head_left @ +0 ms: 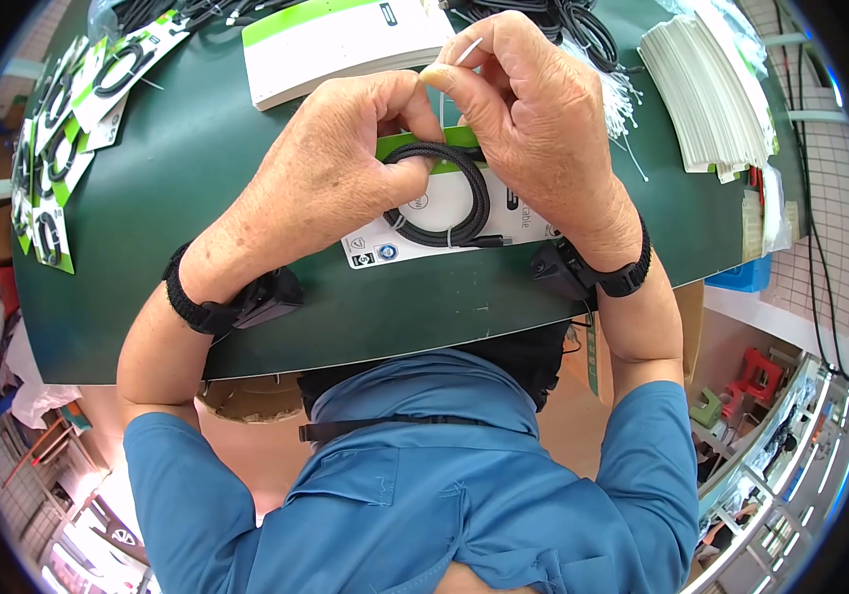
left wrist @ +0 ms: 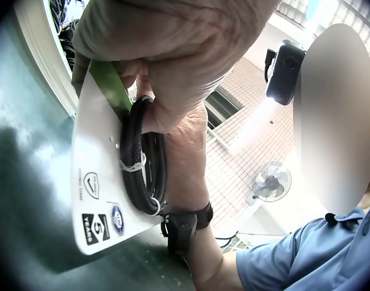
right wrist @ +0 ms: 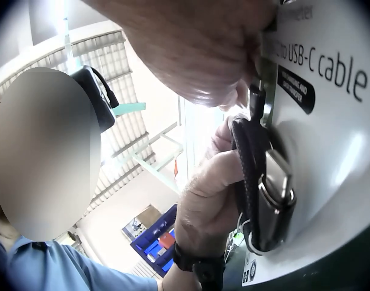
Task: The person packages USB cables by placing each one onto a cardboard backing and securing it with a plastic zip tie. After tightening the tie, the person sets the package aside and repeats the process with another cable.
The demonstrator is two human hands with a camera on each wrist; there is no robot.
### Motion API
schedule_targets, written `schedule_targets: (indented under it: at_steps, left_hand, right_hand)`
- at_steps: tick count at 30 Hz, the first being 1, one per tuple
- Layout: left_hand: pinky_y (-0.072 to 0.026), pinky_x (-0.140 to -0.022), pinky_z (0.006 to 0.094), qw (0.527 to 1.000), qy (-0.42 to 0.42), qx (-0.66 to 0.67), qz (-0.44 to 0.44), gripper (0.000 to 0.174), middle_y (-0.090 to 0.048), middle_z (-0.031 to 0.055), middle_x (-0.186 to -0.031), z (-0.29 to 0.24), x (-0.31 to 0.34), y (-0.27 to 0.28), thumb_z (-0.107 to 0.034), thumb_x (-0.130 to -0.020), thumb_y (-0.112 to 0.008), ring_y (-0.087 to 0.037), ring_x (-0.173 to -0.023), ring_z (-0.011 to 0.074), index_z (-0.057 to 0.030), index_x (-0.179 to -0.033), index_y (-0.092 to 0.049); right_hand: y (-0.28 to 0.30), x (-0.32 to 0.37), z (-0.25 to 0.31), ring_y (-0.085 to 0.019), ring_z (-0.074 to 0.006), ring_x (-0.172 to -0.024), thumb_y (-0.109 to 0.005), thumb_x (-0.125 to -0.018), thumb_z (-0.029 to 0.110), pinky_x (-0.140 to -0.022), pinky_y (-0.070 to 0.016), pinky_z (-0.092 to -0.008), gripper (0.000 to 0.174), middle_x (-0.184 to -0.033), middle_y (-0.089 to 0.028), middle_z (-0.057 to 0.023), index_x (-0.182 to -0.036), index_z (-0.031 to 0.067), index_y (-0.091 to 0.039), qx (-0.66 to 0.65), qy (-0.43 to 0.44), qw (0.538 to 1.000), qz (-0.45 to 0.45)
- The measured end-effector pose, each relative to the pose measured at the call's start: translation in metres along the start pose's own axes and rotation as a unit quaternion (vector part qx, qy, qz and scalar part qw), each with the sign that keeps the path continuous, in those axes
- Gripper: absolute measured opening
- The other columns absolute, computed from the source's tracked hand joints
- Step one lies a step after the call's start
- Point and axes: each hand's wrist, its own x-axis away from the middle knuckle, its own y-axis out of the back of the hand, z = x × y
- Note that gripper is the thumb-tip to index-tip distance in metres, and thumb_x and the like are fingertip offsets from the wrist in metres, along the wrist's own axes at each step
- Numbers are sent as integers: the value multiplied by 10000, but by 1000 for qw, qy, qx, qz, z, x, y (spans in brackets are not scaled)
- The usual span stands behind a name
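Observation:
A coiled black braided USB-C cable [head_left: 485,203] lies against a white and green backing card [head_left: 370,243], with white ties round its coil. My left hand [head_left: 335,163] grips the card and the cable at their upper edge, thumb on the coil. The right hand [head_left: 543,109] pinches a thin white plastic tie [head_left: 470,49] between thumb and forefinger, just above the card's top. In the right wrist view the cable's metal plug [right wrist: 278,176] stands out from the printed card. The left wrist view shows the coil [left wrist: 133,160] beside the card's lower print.
Carded cables [head_left: 58,148] lie at the left of the green table [head_left: 187,139]. A stack of white cards [head_left: 345,49] sits at the back, another card stack [head_left: 701,94] at right. Loose white ties [head_left: 622,104] and black cables [head_left: 588,35] lie behind the right hand.

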Motion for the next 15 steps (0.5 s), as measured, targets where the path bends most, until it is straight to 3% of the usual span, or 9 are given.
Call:
schedule_targets:
  at_steps: [1, 6, 10, 13, 15]
  left_hand:
    - [-505, -737, 290, 1000, -6, 2, -4, 133, -625, 53, -780, 0, 0, 0, 25, -744, -622, -560, -750, 130, 45, -876, -624]
    - [-521, -767, 292, 1000, -20, 7, -19, 141, -643, 63, -799, -1, 0, 3, 24, -747, -632, -594, -772, 139, 44, -886, -630]
    - [-531, -783, 298, 999, -27, 1, -31, 154, -655, 72, -815, 0, -1, 6, 25, -748, -642, -614, -791, 147, 45, -900, -638]
    - [-537, -792, 303, 999, -21, -9, -35, 162, -662, 77, -824, -2, 0, 10, 22, -750, -647, -625, -804, 151, 46, -910, -643]
    - [-542, -800, 309, 999, -3, -23, -28, 170, -669, 81, -833, -4, 0, 13, 17, -753, -652, -633, -816, 153, 47, -920, -648]
  right_hand:
    - [-2, 1, -2, -674, -173, -696, -785, -870, 37, -603, -521, -299, 186, -855, -703, -57, -936, 26, -611, -2, -19, 1000, -1]
    - [3, -2, -8, -680, -159, -716, -789, -868, 36, -621, -527, -286, 131, -857, -725, -69, -966, 18, -704, -48, 21, 999, -4]
    - [13, -5, -4, -673, -240, -688, -788, -857, 73, -623, -548, -325, 118, -833, -702, -74, -972, 60, -764, -15, 92, 995, 19]
    - [20, -4, 2, -688, -171, -760, -776, -860, 3, -653, -535, -274, 183, -896, -735, -77, -1039, 31, -796, -66, 63, 992, 84]
    - [26, -3, 5, -686, -173, -769, -774, -859, -1, -658, -533, -277, 184, -897, -733, -76, -1039, 28, -794, -90, 44, 987, 123]
